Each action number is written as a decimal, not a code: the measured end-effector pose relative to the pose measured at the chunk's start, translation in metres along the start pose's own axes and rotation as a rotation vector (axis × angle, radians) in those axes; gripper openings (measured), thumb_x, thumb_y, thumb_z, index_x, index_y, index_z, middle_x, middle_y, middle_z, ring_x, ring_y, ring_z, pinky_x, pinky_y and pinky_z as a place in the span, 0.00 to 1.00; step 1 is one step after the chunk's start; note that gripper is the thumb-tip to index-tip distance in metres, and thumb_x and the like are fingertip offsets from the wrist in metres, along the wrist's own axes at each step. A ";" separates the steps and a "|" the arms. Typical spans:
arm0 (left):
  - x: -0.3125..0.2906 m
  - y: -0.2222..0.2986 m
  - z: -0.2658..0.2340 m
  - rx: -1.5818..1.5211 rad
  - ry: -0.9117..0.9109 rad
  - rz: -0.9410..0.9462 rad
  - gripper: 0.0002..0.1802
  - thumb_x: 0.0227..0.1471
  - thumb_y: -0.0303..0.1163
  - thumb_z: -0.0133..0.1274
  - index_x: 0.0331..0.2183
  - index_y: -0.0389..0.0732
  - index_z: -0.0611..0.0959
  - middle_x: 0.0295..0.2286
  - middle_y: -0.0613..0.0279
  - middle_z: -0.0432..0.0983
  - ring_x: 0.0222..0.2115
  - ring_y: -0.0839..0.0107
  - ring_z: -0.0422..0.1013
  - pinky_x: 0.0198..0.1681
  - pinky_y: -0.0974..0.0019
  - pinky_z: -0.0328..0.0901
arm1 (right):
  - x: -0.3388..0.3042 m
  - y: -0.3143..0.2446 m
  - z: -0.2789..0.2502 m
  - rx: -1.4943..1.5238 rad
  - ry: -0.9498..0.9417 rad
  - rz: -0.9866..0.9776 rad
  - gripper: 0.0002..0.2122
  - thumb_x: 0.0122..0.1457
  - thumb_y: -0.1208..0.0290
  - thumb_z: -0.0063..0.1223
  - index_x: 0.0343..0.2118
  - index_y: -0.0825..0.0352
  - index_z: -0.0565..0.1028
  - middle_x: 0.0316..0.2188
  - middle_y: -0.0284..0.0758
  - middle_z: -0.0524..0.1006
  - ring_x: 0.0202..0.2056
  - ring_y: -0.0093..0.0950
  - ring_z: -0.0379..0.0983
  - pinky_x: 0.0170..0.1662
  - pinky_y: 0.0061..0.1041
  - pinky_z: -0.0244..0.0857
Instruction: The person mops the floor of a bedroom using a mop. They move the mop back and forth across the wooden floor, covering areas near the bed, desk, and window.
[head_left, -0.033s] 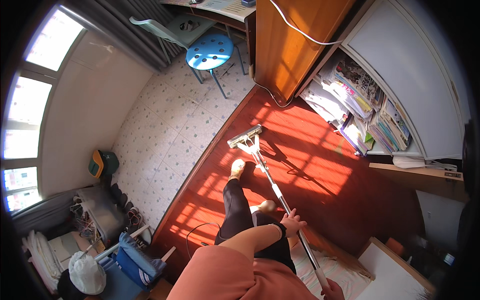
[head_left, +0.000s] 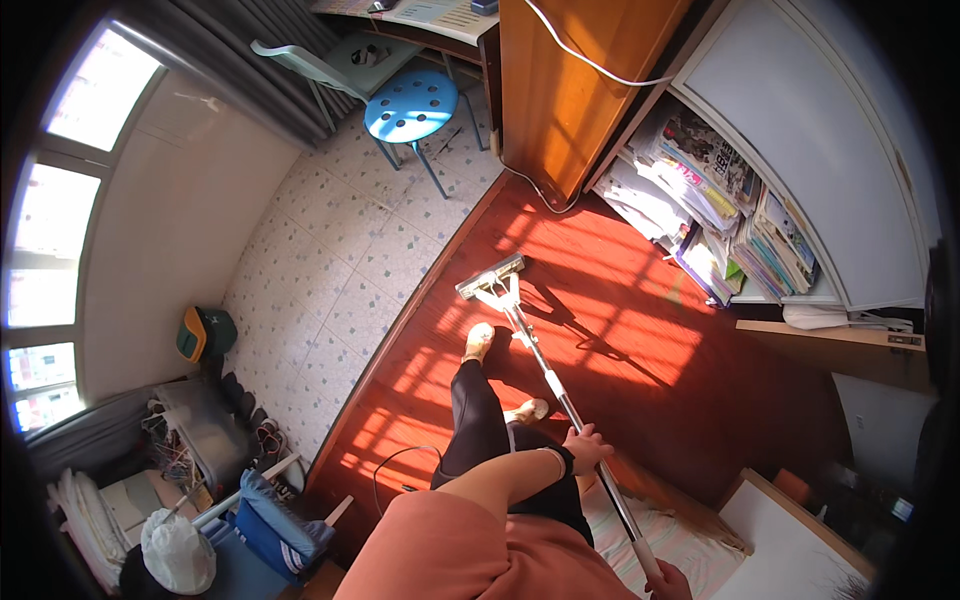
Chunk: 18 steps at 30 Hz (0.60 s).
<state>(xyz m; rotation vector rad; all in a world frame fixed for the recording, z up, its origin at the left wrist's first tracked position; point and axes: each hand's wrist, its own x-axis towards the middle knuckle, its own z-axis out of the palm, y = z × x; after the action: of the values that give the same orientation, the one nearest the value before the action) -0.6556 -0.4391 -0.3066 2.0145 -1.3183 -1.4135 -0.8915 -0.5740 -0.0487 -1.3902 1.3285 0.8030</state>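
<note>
I hold a sponge mop with a long metal pole (head_left: 563, 395). Its pale, block-shaped mop head (head_left: 490, 277) rests flat on the red floor, near the edge where the tiles begin. Partway down the pole, my left hand (head_left: 586, 448) grips it, fingers curled over the far side; a black band circles that wrist. At the pole's upper end, near the lower edge of the picture, my right hand (head_left: 668, 581) is closed around the grip. My feet, in light footwear (head_left: 479, 342), stand just behind the mop head.
A blue round stool (head_left: 411, 106) and a pale chair (head_left: 310, 70) stand on the tiles by a desk. Paper stacks (head_left: 715, 190) fill a low shelf at right. A wooden cabinet (head_left: 570, 90) has a white cable. Shoes, a green-yellow bin (head_left: 206, 333) and boxes line the left wall.
</note>
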 end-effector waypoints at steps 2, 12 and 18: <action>0.011 0.013 -0.010 0.045 -0.059 0.063 0.21 0.42 0.40 0.58 0.42 0.51 0.78 0.41 0.61 0.70 0.50 0.56 0.60 0.44 0.43 0.63 | -0.012 0.009 -0.015 -0.057 0.050 -0.145 0.18 0.59 0.65 0.47 0.50 0.67 0.72 0.18 0.26 0.69 0.17 0.16 0.60 0.19 0.16 0.54; 0.057 -0.062 -0.130 0.128 0.328 0.063 0.08 0.39 0.35 0.56 0.28 0.47 0.78 0.29 0.63 0.72 0.39 0.60 0.68 0.38 0.55 0.66 | 0.064 -0.155 -0.046 -0.275 0.037 -0.221 0.19 0.52 0.68 0.54 0.49 0.61 0.72 0.27 0.34 0.77 0.28 0.25 0.74 0.34 0.25 0.66; 0.114 -0.139 -0.202 0.227 0.549 -0.156 0.10 0.39 0.34 0.56 0.30 0.46 0.79 0.32 0.61 0.72 0.42 0.58 0.66 0.43 0.57 0.65 | 0.135 -0.269 -0.047 -0.234 -0.091 -0.314 0.18 0.56 0.67 0.48 0.51 0.63 0.69 0.28 0.37 0.77 0.30 0.28 0.75 0.36 0.27 0.67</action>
<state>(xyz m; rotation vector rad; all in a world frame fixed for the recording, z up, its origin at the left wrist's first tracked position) -0.4043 -0.5071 -0.3787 2.4587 -1.1261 -0.6943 -0.6149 -0.6894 -0.1049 -1.6749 0.9372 0.8145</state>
